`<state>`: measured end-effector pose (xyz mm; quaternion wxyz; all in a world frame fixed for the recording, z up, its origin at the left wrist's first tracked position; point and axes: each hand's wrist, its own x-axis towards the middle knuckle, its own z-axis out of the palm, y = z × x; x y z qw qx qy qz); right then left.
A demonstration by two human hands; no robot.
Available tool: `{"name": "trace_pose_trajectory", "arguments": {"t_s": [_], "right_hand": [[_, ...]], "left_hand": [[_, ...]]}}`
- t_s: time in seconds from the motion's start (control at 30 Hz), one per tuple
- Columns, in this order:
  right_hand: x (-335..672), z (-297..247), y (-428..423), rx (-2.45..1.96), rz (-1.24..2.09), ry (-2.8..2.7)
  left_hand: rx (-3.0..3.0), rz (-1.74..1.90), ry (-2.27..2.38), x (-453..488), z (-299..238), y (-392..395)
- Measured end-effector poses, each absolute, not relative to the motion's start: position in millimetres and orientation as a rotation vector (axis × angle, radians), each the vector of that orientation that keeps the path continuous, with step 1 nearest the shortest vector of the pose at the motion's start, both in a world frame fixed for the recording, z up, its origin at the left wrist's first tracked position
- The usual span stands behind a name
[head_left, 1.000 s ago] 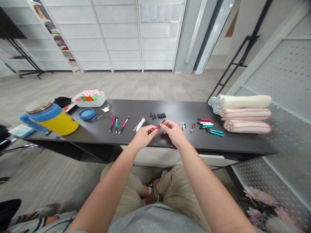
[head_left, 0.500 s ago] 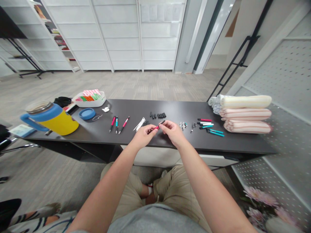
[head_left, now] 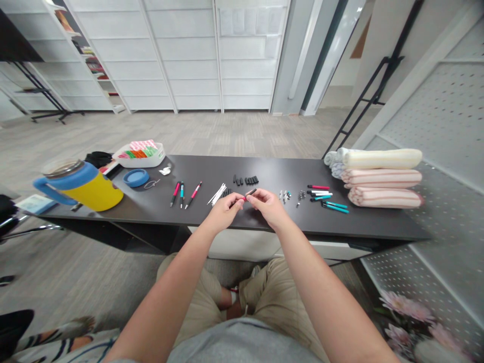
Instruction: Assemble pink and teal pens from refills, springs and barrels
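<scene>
Both of my hands meet over the front of the dark table [head_left: 264,166], pinching one pink pen [head_left: 247,195] with a black end piece. My left hand [head_left: 224,210] grips the pink barrel; my right hand [head_left: 267,205] pinches the black end. Left of my hands lie three finished pens [head_left: 185,193], pink and teal. White refills [head_left: 217,193] and short black grips [head_left: 245,180] lie just beyond my hands. To the right sit small springs and tips [head_left: 291,195] and several loose pen barrels [head_left: 325,196].
A yellow jug with a blue lid [head_left: 81,186] lies at the table's left end, beside a blue ring [head_left: 135,177] and a white tray of coloured packets [head_left: 139,153]. Stacked rolled towels [head_left: 380,176] fill the right end. Another person's shoe and legs show at lower left.
My hands have drawn closer together, so less of the pink pen shows between them; the black end now sits nearer my left fingers. Nothing else on the table moved.
</scene>
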<state>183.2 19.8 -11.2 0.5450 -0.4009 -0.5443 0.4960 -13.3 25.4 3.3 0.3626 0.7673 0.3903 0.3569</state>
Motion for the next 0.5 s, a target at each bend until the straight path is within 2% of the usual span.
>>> {"name": "trace_pose_trajectory", "arguments": {"t_s": [0.23, 0.5], "right_hand": [[182.5, -10.7, 19.5, -0.945, 1.183, -1.301], [183.2, -13.4, 21.0, -0.948, 1.174, -1.249]], "left_hand": [[1.728, 0.935, 0.924, -13.6, -5.3, 31.0], [1.733, 0.931, 0.959, -13.9, -6.6, 31.3]]}}
